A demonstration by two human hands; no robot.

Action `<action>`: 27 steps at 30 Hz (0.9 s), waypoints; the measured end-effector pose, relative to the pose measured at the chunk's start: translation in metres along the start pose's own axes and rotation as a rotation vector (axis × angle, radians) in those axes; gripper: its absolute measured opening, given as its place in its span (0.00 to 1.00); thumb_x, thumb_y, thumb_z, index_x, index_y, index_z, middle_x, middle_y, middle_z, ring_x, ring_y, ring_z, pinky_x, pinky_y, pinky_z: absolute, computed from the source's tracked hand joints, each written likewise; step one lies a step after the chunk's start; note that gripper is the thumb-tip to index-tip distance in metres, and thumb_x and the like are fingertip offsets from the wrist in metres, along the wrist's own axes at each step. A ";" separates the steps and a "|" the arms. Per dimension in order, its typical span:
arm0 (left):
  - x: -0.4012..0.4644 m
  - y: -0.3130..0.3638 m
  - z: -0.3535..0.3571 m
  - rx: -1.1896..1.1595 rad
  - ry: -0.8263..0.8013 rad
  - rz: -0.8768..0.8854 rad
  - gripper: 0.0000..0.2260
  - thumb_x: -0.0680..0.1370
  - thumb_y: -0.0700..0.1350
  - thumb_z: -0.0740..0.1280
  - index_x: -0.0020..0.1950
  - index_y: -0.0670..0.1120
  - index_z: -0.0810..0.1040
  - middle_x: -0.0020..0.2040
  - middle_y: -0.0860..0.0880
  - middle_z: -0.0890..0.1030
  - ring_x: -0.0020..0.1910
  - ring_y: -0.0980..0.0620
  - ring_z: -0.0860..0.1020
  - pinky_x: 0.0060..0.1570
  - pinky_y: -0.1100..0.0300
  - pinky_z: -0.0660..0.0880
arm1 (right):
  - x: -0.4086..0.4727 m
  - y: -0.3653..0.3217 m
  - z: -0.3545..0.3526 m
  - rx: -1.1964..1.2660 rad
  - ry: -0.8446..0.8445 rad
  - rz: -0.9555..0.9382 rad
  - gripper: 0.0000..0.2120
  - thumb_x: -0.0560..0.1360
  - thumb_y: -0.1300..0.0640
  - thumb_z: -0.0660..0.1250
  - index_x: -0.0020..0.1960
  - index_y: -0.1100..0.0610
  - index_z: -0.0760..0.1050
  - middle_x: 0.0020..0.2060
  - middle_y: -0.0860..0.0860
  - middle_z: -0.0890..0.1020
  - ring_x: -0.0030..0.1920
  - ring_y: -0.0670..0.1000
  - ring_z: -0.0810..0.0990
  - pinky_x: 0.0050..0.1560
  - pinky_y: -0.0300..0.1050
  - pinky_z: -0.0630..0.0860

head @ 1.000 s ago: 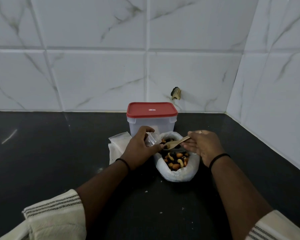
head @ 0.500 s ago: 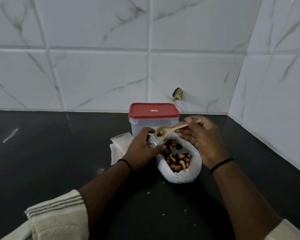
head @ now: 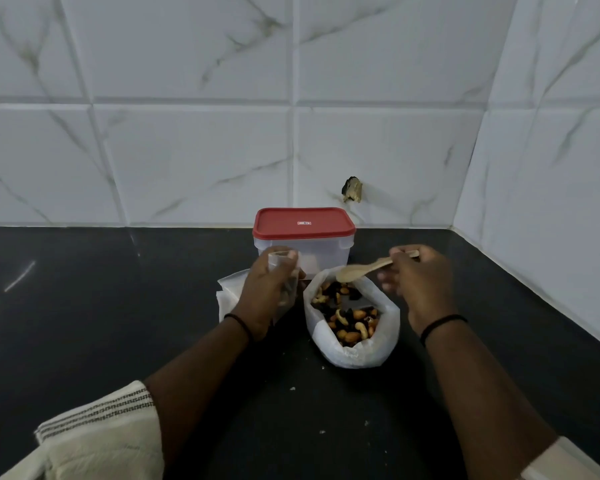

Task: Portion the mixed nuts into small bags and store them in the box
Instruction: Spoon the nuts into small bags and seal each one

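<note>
Our left hand (head: 269, 292), gripping the small clear plastic bag (head: 284, 271), has drawn away from the white sack of mixed nuts (head: 352, 315); our right hand (head: 421, 284) holds the emptied wooden spoon (head: 359, 270) above it. One scoop delivered; the red-lidded clear box (head: 303, 242) stays closed behind on the counter (head: 118, 306).

Home kitchen counter corner

Dark stone worktop (head: 84, 323) meets white marble-look wall tiles (head: 194, 161) far and right; a red-lidded food box (head: 303, 237) stands against them.

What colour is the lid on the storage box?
Red, on a clear plastic box; the lid shows plainly in the head view.
</note>
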State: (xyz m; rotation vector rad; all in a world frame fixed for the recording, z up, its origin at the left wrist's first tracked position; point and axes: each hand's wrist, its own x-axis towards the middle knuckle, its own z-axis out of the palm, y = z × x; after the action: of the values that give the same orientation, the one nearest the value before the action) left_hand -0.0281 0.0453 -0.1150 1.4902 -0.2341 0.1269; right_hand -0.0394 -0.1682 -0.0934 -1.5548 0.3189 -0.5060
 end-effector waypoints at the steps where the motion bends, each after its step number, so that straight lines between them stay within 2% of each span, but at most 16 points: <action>1: 0.000 0.005 -0.001 -0.097 0.005 -0.026 0.12 0.80 0.52 0.61 0.56 0.45 0.75 0.46 0.44 0.81 0.43 0.48 0.79 0.40 0.55 0.76 | 0.004 0.006 0.000 -0.139 0.020 -0.026 0.05 0.78 0.58 0.66 0.49 0.58 0.80 0.38 0.55 0.84 0.36 0.53 0.83 0.37 0.49 0.81; 4: -0.001 0.013 -0.005 -0.243 -0.035 -0.049 0.20 0.81 0.57 0.54 0.56 0.45 0.79 0.47 0.43 0.82 0.45 0.46 0.79 0.42 0.52 0.76 | 0.007 0.016 -0.001 -0.279 -0.045 0.000 0.06 0.75 0.55 0.70 0.42 0.56 0.81 0.35 0.52 0.85 0.40 0.53 0.84 0.49 0.54 0.82; 6: -0.003 0.017 -0.007 -0.287 -0.094 -0.079 0.25 0.81 0.60 0.52 0.49 0.49 0.85 0.50 0.41 0.81 0.47 0.44 0.76 0.45 0.51 0.73 | 0.007 0.016 -0.002 -0.299 -0.086 0.025 0.06 0.73 0.54 0.72 0.40 0.55 0.82 0.35 0.51 0.85 0.41 0.52 0.84 0.51 0.55 0.82; 8: -0.005 0.019 -0.007 -0.305 -0.165 -0.097 0.28 0.77 0.64 0.52 0.49 0.49 0.86 0.52 0.38 0.76 0.44 0.44 0.73 0.42 0.54 0.72 | 0.008 0.016 -0.005 -0.403 -0.116 -0.001 0.06 0.72 0.52 0.74 0.38 0.52 0.82 0.36 0.49 0.85 0.42 0.51 0.83 0.51 0.55 0.82; 10: -0.008 0.021 -0.006 -0.315 -0.230 -0.117 0.31 0.75 0.67 0.51 0.53 0.47 0.85 0.54 0.39 0.73 0.39 0.47 0.70 0.36 0.58 0.71 | 0.008 0.015 -0.006 -0.614 -0.111 -0.077 0.08 0.71 0.47 0.73 0.36 0.49 0.81 0.37 0.45 0.83 0.46 0.52 0.82 0.52 0.55 0.80; 13: -0.010 0.023 -0.004 -0.316 -0.280 -0.109 0.30 0.77 0.66 0.48 0.57 0.50 0.83 0.57 0.41 0.76 0.42 0.45 0.69 0.39 0.57 0.71 | 0.001 0.012 -0.004 -0.919 -0.001 -0.319 0.08 0.69 0.42 0.72 0.37 0.45 0.80 0.40 0.43 0.82 0.50 0.52 0.78 0.53 0.53 0.77; 15: -0.011 0.024 -0.002 -0.330 -0.288 -0.057 0.27 0.81 0.61 0.45 0.66 0.51 0.77 0.62 0.47 0.80 0.54 0.42 0.74 0.49 0.51 0.73 | -0.005 0.006 0.000 -0.804 -0.041 -0.478 0.07 0.72 0.44 0.71 0.40 0.47 0.82 0.40 0.43 0.82 0.47 0.49 0.79 0.50 0.50 0.78; 17: -0.013 0.027 0.001 -0.295 -0.316 -0.011 0.25 0.83 0.57 0.42 0.72 0.51 0.70 0.68 0.50 0.77 0.67 0.49 0.74 0.59 0.51 0.73 | -0.018 -0.003 0.008 -0.521 -0.245 -0.470 0.07 0.76 0.49 0.70 0.43 0.50 0.83 0.38 0.45 0.84 0.42 0.45 0.81 0.46 0.44 0.79; 19: -0.015 0.026 0.004 -0.268 -0.371 0.009 0.24 0.84 0.56 0.43 0.74 0.51 0.67 0.71 0.53 0.73 0.64 0.53 0.76 0.54 0.58 0.77 | -0.031 -0.007 0.019 -0.343 -0.451 -0.401 0.06 0.77 0.52 0.69 0.45 0.52 0.84 0.39 0.47 0.85 0.41 0.44 0.83 0.46 0.42 0.79; 21: -0.017 0.024 0.007 -0.276 -0.436 0.004 0.23 0.84 0.57 0.45 0.76 0.53 0.65 0.72 0.54 0.72 0.49 0.55 0.79 0.41 0.61 0.75 | -0.037 -0.006 0.025 -0.243 -0.552 -0.383 0.05 0.78 0.56 0.69 0.48 0.53 0.84 0.41 0.47 0.86 0.42 0.45 0.84 0.44 0.39 0.79; 22: -0.017 0.023 0.007 -0.279 -0.467 -0.002 0.23 0.83 0.58 0.46 0.76 0.54 0.64 0.71 0.55 0.72 0.45 0.54 0.75 0.38 0.60 0.71 | -0.039 -0.007 0.025 -0.191 -0.577 -0.373 0.05 0.79 0.58 0.68 0.49 0.54 0.83 0.41 0.48 0.86 0.42 0.43 0.84 0.42 0.36 0.78; 23: -0.016 0.022 0.008 -0.276 -0.480 -0.008 0.23 0.83 0.59 0.47 0.76 0.56 0.64 0.70 0.56 0.72 0.46 0.54 0.71 0.40 0.58 0.68 | -0.039 -0.008 0.024 -0.137 -0.586 -0.355 0.05 0.79 0.59 0.68 0.50 0.55 0.83 0.40 0.48 0.86 0.40 0.42 0.83 0.41 0.34 0.76; 24: -0.015 0.022 0.008 -0.258 -0.470 -0.010 0.23 0.82 0.59 0.47 0.76 0.57 0.63 0.70 0.57 0.72 0.50 0.53 0.72 0.44 0.57 0.69 | -0.038 -0.009 0.023 -0.097 -0.587 -0.338 0.04 0.79 0.60 0.68 0.50 0.56 0.82 0.39 0.47 0.86 0.38 0.41 0.82 0.40 0.34 0.76; 26: -0.011 0.018 0.006 -0.194 -0.422 0.013 0.24 0.81 0.61 0.46 0.76 0.58 0.62 0.72 0.57 0.70 0.63 0.55 0.74 0.57 0.54 0.72 | -0.038 -0.011 0.019 -0.028 -0.589 -0.321 0.03 0.78 0.61 0.69 0.49 0.58 0.82 0.36 0.47 0.84 0.35 0.41 0.80 0.37 0.33 0.75; 27: -0.011 0.017 0.007 -0.153 -0.408 0.026 0.24 0.81 0.63 0.46 0.76 0.59 0.62 0.73 0.56 0.70 0.67 0.54 0.73 0.61 0.52 0.74 | -0.038 -0.013 0.019 -0.003 -0.585 -0.322 0.03 0.78 0.61 0.69 0.49 0.58 0.82 0.36 0.48 0.84 0.35 0.42 0.80 0.37 0.34 0.75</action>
State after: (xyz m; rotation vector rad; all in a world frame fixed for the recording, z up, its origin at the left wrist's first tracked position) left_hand -0.0432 0.0409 -0.1002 1.3501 -0.5791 -0.1743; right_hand -0.0641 -0.1322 -0.0853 -1.6888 -0.3841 -0.2744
